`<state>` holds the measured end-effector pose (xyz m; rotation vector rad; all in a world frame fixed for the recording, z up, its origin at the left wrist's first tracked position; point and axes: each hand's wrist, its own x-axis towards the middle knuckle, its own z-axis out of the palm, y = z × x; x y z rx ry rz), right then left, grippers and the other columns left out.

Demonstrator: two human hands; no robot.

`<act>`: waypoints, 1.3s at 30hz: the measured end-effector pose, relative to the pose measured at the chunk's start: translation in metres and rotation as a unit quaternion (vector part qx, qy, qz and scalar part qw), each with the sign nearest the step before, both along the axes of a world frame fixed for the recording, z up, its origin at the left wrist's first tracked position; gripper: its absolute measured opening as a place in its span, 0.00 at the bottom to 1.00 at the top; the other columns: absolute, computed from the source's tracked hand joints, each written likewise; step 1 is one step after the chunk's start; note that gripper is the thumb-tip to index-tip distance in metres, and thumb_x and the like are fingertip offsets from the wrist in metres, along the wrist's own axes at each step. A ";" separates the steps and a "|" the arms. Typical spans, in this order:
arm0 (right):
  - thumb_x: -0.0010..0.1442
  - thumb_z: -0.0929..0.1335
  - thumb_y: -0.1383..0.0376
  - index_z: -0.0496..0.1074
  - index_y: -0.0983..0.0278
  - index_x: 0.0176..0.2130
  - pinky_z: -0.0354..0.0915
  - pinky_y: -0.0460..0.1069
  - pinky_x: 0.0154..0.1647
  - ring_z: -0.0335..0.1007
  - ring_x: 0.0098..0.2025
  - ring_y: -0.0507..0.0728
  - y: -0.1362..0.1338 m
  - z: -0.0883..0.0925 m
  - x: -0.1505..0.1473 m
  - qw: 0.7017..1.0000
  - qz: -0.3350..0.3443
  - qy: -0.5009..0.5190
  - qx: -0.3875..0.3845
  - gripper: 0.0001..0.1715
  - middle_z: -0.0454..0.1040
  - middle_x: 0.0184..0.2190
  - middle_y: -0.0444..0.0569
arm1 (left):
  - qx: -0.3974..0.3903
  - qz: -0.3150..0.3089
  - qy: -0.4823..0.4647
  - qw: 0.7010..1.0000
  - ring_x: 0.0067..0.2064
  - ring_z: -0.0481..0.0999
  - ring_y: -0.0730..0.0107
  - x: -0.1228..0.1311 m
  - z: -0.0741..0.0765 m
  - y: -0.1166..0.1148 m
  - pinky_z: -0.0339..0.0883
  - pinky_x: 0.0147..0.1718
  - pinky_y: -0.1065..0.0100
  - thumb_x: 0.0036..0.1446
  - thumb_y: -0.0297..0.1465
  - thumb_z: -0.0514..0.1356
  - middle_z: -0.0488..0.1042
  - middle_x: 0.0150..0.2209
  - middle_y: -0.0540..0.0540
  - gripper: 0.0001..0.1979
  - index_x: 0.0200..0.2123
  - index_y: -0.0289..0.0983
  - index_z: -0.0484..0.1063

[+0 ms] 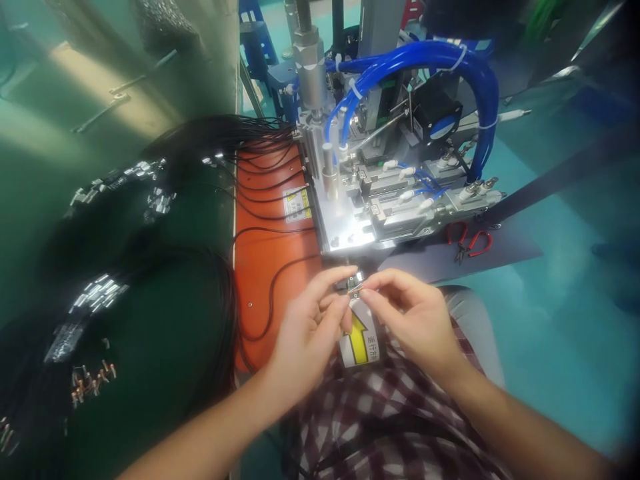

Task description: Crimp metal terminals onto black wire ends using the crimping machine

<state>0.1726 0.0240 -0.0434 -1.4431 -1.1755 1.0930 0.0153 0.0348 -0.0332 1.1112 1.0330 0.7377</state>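
My left hand [307, 330] and my right hand [413, 313] meet in front of a small metal machine [370, 193]. Both pinch a small metal connector [354, 283] on the end of a thin black cable, left fingers from the left and right fingertips from the right. The connector sits just below the machine's front edge, above a white label with a yellow arrow [359, 340]. Most of the connector is hidden by my fingers.
Bundles of black cables with metal ends [95, 293] lie on the green table at left, some trailing over an orange mat [270, 240]. Blue air hoses [430, 60] arch over the machine. Red-handled pliers [467, 241] rest at its right. My checked clothing fills the bottom.
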 end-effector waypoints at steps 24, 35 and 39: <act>0.60 0.67 0.66 0.70 0.62 0.34 0.66 0.47 0.30 0.69 0.28 0.52 -0.008 -0.003 -0.006 0.999 0.033 0.016 0.023 0.02 0.73 0.30 0.45 | -0.060 -0.001 -0.083 0.995 0.16 0.56 0.84 0.003 0.003 0.004 0.49 0.16 0.78 0.61 0.34 0.58 0.68 0.21 0.54 0.09 0.42 0.37 0.63; 0.59 0.67 0.65 0.67 0.63 0.25 0.64 0.46 0.25 0.65 0.23 0.51 -0.011 0.010 -0.015 0.998 0.040 0.034 -0.022 0.11 0.71 0.21 0.43 | -0.059 0.046 -0.061 0.995 0.16 0.55 0.84 0.005 0.002 0.000 0.46 0.16 0.78 0.60 0.35 0.60 0.63 0.20 0.56 0.08 0.38 0.36 0.69; 0.58 0.68 0.63 0.68 0.63 0.25 0.62 0.46 0.24 0.63 0.23 0.51 -0.011 0.009 -0.014 0.998 0.028 0.024 -0.052 0.11 0.70 0.21 0.42 | -0.083 0.062 -0.047 0.994 0.15 0.52 0.84 0.005 0.005 0.000 0.46 0.16 0.78 0.57 0.36 0.63 0.57 0.14 0.59 0.09 0.35 0.36 0.70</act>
